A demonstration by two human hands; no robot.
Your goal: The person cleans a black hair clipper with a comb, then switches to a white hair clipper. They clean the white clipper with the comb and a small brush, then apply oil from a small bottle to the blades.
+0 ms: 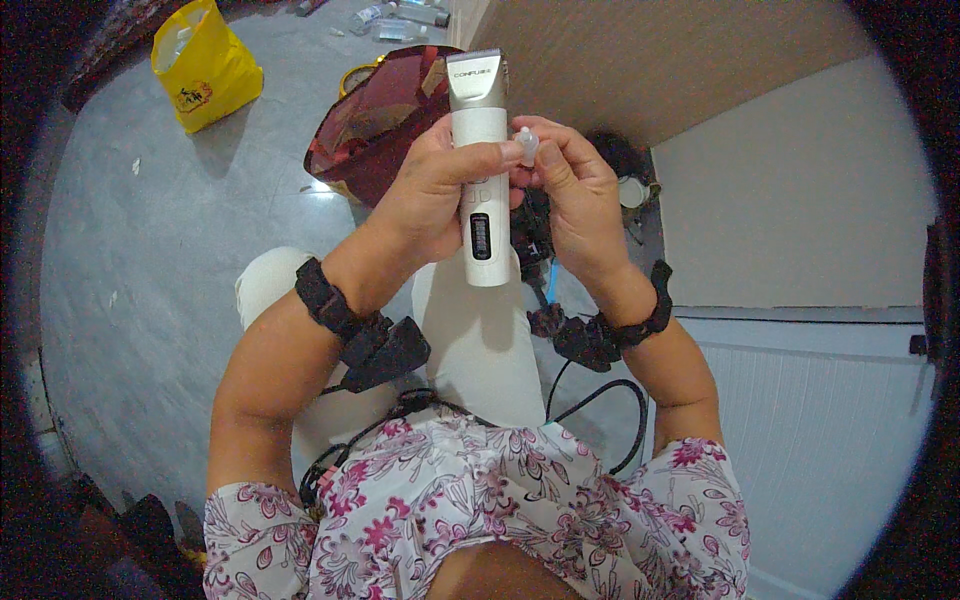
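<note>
Upright in front of me is a white hair clipper [487,125] with a silver blade head at its top and a dark display window low on its body. My left hand [432,190] is wrapped round the clipper from the left, its thumb lying across the front. A small translucent plastic bottle [528,146] sits just right of the clipper, pinched in the fingers of my right hand [580,190]. The left thumb tip reaches to this little bottle. Part of the bottle is hidden behind the fingers.
A dark red bag [375,125] lies on the floor beyond my left hand. Farther left stands a yellow plastic bag [207,70]. Several clear bottles [400,30] lie at the far edge. A beige panel [770,190] rises on the right. Black cables [625,400] hang near my lap.
</note>
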